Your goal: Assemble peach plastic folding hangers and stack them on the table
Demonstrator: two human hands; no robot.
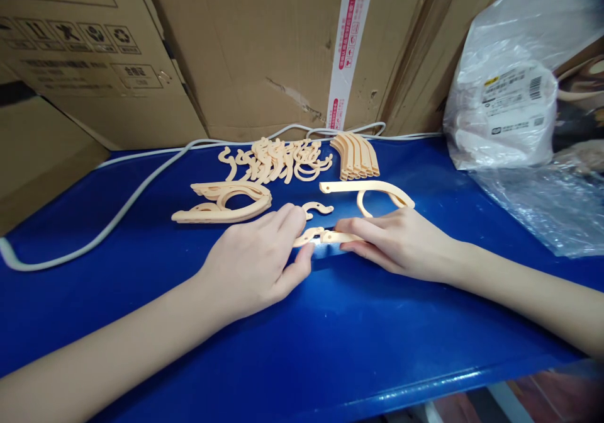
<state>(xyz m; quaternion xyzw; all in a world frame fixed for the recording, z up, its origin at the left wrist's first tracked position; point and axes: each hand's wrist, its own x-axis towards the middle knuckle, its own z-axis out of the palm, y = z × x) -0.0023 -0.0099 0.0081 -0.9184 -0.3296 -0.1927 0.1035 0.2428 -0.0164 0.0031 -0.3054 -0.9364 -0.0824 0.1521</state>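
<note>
My left hand (259, 256) is closed on a cream plastic hanger part (306, 238), pinched between thumb and fingers. Closed too, my right hand (401, 240) grips a cream hanger arm (333, 237). The ends of the two pieces meet or nearly meet between my hands; whether they are joined I cannot tell. A small curved hook piece (321, 207) shows just beyond my left fingers. Behind my right hand lies a long curved hanger arm (358, 186) with a rounded piece under it. Folded hangers (226, 203) lie stacked left of my left hand.
A pile of cream hooks (274, 158) and a neat stack of curved arms (356, 155) lie farther back on the blue table (302, 347). A white cable (141, 199) runs behind them. Cardboard boxes (264, 51) wall the back; plastic-wrapped goods (504, 108) stand at right.
</note>
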